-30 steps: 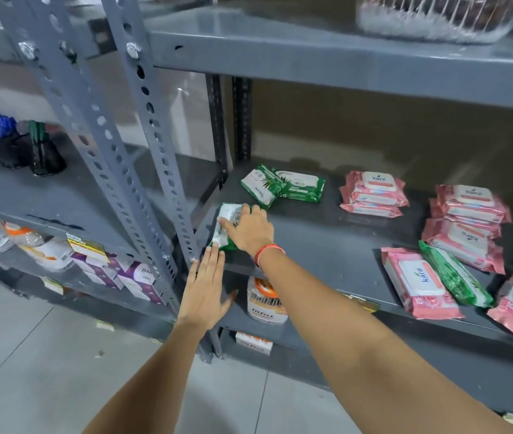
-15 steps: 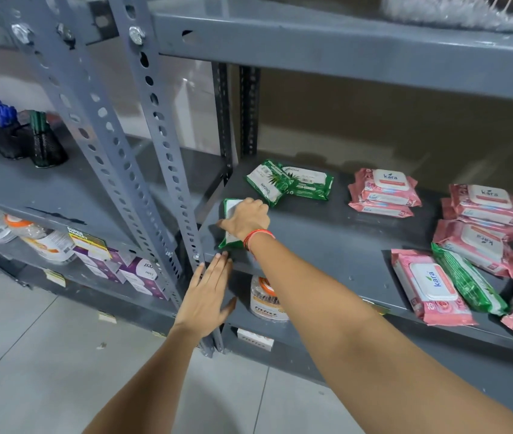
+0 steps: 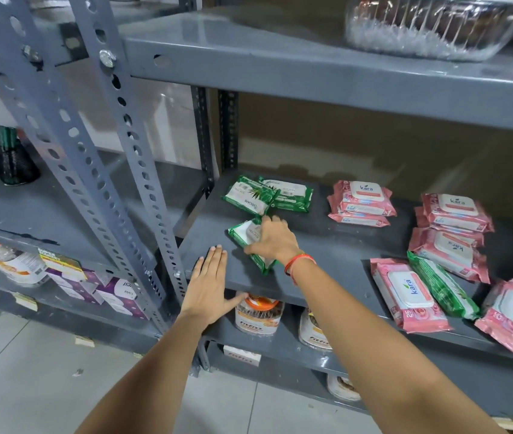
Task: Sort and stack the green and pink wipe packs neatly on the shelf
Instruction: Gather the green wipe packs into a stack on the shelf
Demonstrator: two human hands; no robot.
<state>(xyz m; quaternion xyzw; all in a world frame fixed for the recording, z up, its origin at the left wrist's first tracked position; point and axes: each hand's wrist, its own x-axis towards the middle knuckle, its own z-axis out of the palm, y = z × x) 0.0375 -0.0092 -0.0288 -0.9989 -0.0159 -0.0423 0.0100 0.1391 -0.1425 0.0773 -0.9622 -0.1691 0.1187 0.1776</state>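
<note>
My right hand [image 3: 272,238] grips a green wipe pack [image 3: 242,234] lying near the front left of the grey shelf [image 3: 336,255]. My left hand [image 3: 209,285] lies flat and open on the shelf's front edge, just left of that pack. Two more green packs [image 3: 267,195] overlap at the back left. A pink stack [image 3: 361,202] sits mid-back, and more pink stacks [image 3: 452,233] at the right. At the front right a green pack [image 3: 443,286] leans between pink packs [image 3: 408,296].
Perforated grey uprights [image 3: 142,170] stand left of my hands. An upper shelf [image 3: 327,70] carries a clear container [image 3: 430,23]. Jars [image 3: 258,313] stand on the shelf below. Black mesh holders [image 3: 14,161] sit on the neighbouring left shelf.
My right hand has pulled the green pack rightward and turned it diagonal on the shelf. My left hand has shifted up onto the shelf edge.
</note>
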